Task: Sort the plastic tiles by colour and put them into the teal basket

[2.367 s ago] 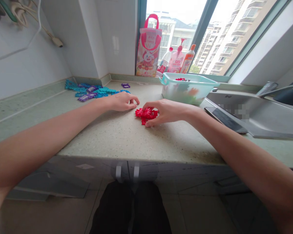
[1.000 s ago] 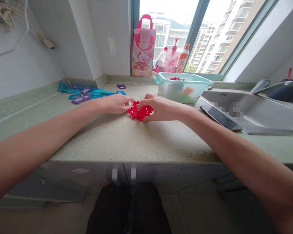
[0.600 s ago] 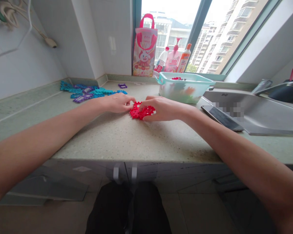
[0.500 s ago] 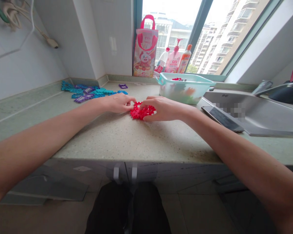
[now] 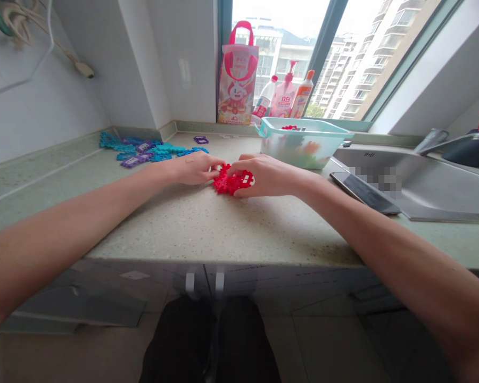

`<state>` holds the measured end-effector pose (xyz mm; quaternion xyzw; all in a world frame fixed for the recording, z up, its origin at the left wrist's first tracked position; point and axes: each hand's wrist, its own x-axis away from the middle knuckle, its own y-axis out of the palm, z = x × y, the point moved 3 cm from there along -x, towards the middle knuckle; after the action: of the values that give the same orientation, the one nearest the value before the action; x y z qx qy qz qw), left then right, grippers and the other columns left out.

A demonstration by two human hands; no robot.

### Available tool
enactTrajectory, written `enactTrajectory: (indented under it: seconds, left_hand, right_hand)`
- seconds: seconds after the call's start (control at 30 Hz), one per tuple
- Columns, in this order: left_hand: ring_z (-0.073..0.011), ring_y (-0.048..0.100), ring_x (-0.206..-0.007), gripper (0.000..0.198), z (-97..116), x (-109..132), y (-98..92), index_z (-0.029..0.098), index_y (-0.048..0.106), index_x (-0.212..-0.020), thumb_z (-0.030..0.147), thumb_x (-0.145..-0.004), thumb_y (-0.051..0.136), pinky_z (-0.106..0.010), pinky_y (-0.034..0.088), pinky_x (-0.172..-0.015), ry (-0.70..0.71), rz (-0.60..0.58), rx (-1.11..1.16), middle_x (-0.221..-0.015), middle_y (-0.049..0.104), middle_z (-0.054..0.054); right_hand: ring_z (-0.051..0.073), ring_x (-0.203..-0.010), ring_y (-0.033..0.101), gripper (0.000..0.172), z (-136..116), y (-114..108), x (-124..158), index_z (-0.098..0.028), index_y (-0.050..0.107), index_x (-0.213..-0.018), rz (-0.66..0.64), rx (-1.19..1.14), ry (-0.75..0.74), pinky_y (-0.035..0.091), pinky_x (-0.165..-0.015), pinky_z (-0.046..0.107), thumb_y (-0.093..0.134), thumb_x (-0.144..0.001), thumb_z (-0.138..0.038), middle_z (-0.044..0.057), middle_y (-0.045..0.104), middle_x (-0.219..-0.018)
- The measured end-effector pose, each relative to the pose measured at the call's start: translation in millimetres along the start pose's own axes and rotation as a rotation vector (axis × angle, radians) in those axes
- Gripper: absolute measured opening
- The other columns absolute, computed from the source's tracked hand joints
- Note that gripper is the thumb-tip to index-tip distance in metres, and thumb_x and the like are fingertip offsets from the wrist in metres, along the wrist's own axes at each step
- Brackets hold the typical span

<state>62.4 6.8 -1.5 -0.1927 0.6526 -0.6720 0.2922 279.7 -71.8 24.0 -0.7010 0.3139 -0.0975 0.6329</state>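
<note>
A small heap of red plastic interlocking pieces (image 5: 226,183) lies on the speckled counter (image 5: 223,234) between my hands. My right hand (image 5: 263,175) curves over its right side, thumb low and fingers on top, gripping some of the red pieces. At the heap's left edge is my left hand (image 5: 197,167), its fingers bent and pinched together against the red pieces. Whether a single piece sits between those fingertips is hidden. Farther left, blue interlocking pieces (image 5: 163,151) and purple interlocking pieces (image 5: 138,159) lie in a flat spread.
A pale green tub (image 5: 295,151) with pieces inside stands behind my right hand. A phone (image 5: 365,194) lies by the steel sink (image 5: 443,186). Along the window stand a gift bag (image 5: 238,88), a clear bottle (image 5: 264,101), a pink pump bottle (image 5: 283,98) and an orange-capped bottle (image 5: 302,96).
The red pieces under my right hand have shifted and turned slightly. Both hands stay in nearly the same place.
</note>
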Motion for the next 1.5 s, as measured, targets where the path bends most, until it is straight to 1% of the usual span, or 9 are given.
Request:
enactTrajectory:
  seconds: [0.2,0.37,0.5,0.57,0.73,0.9,1.0,1.27,1.5]
  left_hand:
    - [-0.0162,0.054,-0.063,0.022,3.9,1.5,-4.1,0.022,0.07,-0.09,0.03,-0.103,0.054,-0.03,0.035,-0.063,0.021,0.01,0.042,-0.069,0.06,0.001]
    - [-0.0162,0.062,-0.069,0.022,7.1,3.7,-5.9,0.022,0.074,-0.101,0.038,-0.102,0.059,-0.028,0.038,-0.065,0.027,-0.019,0.065,-0.081,0.07,-0.001]
    - [-0.0188,0.065,-0.071,0.021,8.3,4.8,-6.3,0.025,0.076,-0.109,0.036,-0.098,0.062,-0.03,0.04,-0.067,0.031,-0.025,0.03,-0.078,0.07,-0.001]
    - [-0.0202,0.066,-0.071,0.021,8.6,5.0,-6.6,0.025,0.076,-0.109,0.035,-0.097,0.063,-0.031,0.04,-0.068,0.015,-0.025,0.014,-0.077,0.07,-0.001]
    - [-0.021,0.066,-0.071,0.016,9.7,4.8,-7.5,0.024,0.075,-0.105,0.031,-0.094,0.065,-0.032,0.039,-0.067,-0.012,-0.029,-0.001,-0.078,0.071,-0.002]
    - [-0.0218,0.068,-0.075,0.015,11.2,4.4,-7.7,0.024,0.074,-0.103,0.028,-0.094,0.063,-0.032,0.04,-0.069,-0.027,-0.032,-0.008,-0.082,0.072,-0.003]
    - [-0.022,0.069,-0.078,0.017,12.2,4.1,-7.7,0.023,0.074,-0.105,0.026,-0.095,0.06,-0.032,0.041,-0.071,-0.021,-0.033,-0.001,-0.084,0.073,-0.003]
    - [-0.0211,0.068,-0.078,0.018,13.5,3.5,-8.8,0.024,0.073,-0.106,0.021,-0.095,0.059,-0.031,0.041,-0.071,-0.052,-0.045,-0.016,-0.085,0.073,-0.003]
    - [-0.0233,0.069,-0.081,0.025,14.3,4.1,-9.2,0.024,0.076,-0.113,0.022,-0.094,0.059,-0.033,0.043,-0.075,-0.067,-0.057,-0.005,-0.088,0.074,-0.004]
  right_hand:
    - [0.018,-0.082,0.059,0.023,1.4,-5.0,-2.1,-0.018,0.078,-0.115,0.08,-0.022,0.028,0.042,-0.083,0.033,0.074,-0.098,-0.033,0.006,0.069,-0.1]
    - [0.017,-0.081,0.058,0.024,1.1,-5.1,-2.3,-0.017,0.08,-0.117,0.03,-0.041,0.035,0.042,-0.083,0.033,0.069,-0.1,-0.03,0.006,0.068,-0.1]
    - [0.018,-0.082,0.058,0.021,0.2,-3.0,0.7,-0.019,0.08,-0.115,-0.047,-0.037,0.042,0.043,-0.084,0.033,0.072,-0.1,-0.031,0.005,0.064,-0.098]
    - [0.019,-0.084,0.058,0.022,1.1,-2.1,2.3,-0.021,0.079,-0.116,-0.061,-0.03,0.064,0.043,-0.085,0.034,0.075,-0.099,-0.034,0.005,0.064,-0.101]
    - [0.023,-0.096,0.06,0.038,6.1,2.4,4.6,-0.025,0.076,-0.129,-0.059,-0.036,0.111,0.046,-0.092,0.035,0.084,-0.093,-0.037,0.007,0.065,-0.114]
    - [0.027,-0.109,0.063,0.041,9.4,5.5,5.0,-0.024,0.076,-0.13,-0.039,-0.055,0.097,0.047,-0.101,0.038,0.085,-0.092,-0.035,0.011,0.066,-0.127]
    - [0.026,-0.11,0.065,0.041,9.5,4.5,4.6,-0.024,0.075,-0.13,-0.048,-0.041,0.109,0.047,-0.101,0.038,0.084,-0.092,-0.034,0.012,0.068,-0.132]
    - [0.021,-0.088,0.068,0.035,3.2,0.3,3.8,-0.022,0.073,-0.127,-0.102,-0.023,0.155,0.041,-0.079,0.033,0.078,-0.097,-0.038,0.006,0.079,-0.104]
    - [0.018,-0.077,0.062,0.03,3.0,-0.1,3.6,-0.022,0.073,-0.123,-0.101,-0.001,0.159,0.037,-0.074,0.032,0.075,-0.098,-0.039,0.003,0.075,-0.092]
